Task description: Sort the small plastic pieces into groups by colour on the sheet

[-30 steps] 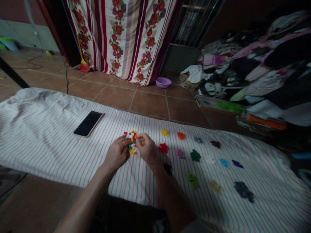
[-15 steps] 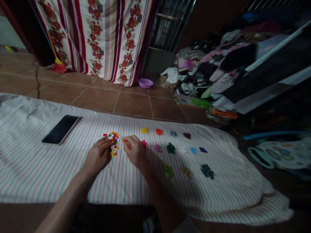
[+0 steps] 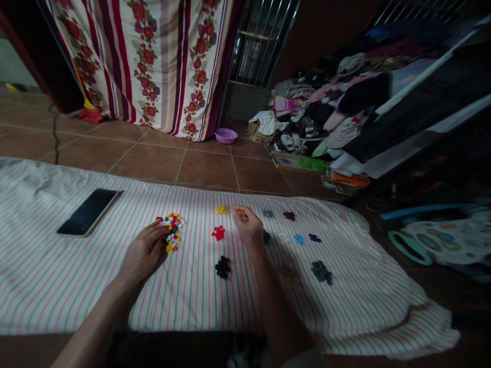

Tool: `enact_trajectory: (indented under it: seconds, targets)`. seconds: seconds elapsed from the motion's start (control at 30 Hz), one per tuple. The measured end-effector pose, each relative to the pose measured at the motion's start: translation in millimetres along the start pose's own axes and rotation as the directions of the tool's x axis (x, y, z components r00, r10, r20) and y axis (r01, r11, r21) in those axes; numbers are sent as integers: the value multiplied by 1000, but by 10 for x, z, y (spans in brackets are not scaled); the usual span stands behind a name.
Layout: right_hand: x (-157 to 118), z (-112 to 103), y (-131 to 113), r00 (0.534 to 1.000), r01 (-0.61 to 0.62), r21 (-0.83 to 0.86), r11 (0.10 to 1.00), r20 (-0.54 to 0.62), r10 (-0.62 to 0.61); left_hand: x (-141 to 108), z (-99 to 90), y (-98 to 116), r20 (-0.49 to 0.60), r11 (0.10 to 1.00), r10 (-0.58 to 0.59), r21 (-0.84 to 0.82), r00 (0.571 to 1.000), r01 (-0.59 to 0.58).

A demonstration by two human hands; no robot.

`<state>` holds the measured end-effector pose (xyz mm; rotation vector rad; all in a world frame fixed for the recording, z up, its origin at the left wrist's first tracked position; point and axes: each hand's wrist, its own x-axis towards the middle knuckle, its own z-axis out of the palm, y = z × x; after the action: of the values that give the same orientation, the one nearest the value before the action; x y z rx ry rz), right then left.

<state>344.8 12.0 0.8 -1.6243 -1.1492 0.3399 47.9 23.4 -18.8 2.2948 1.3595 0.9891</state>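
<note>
My left hand (image 3: 144, 249) rests at the left side of a mixed pile of small coloured plastic pieces (image 3: 174, 223), its fingers stretched out onto the pile's edge. Over the back row of sorted heaps, my right hand (image 3: 248, 225) is closed in a pinch, with a bit of orange showing at the fingertips. It hides the spot of the orange heap. To its left lie a yellow heap (image 3: 221, 209), a red heap (image 3: 218, 233) and a black heap (image 3: 223, 267). A green heap (image 3: 266, 236) is partly covered by the right wrist.
More small heaps lie to the right: grey (image 3: 267, 213), brown (image 3: 289, 216), light blue (image 3: 299, 239), dark blue (image 3: 315, 238), dark grey (image 3: 321, 272). A phone (image 3: 89, 212) lies on the striped cloth (image 3: 184, 301). Beyond are a purple basin (image 3: 226, 136) and piled clothes (image 3: 291, 105).
My right hand has moved right, from beside the mixed pile to the orange heap, uncovering the red and black heaps. My left hand stays at the mixed pile. The view has shifted slightly.
</note>
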Motion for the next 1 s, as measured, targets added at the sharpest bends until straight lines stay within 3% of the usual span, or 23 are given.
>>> enact_trajectory:
  seconds: [0.17,0.33,0.63,0.87,1.0]
  targets:
    - [159,-110,262,979,-186,203,962,-44,198,-1,-26,13,-14,1000,10,-28,1000,-11]
    - [278,-176,435,945,-282,350,893,-61,322,6,-28,3,-19,999,-11,-47,1000,10]
    - [330,-105,645,893,-359,491,794,-65,445,8,-69,27,-19,997,-42,-68,999,40]
    - [348,-79,763,911,-327,503,800,-59,409,0,-82,23,-37,993,-45,-114,998,40]
    - [360,-70,788,894,-359,509,782,-54,446,-1,-61,10,-43,993,-55,-104,998,50]
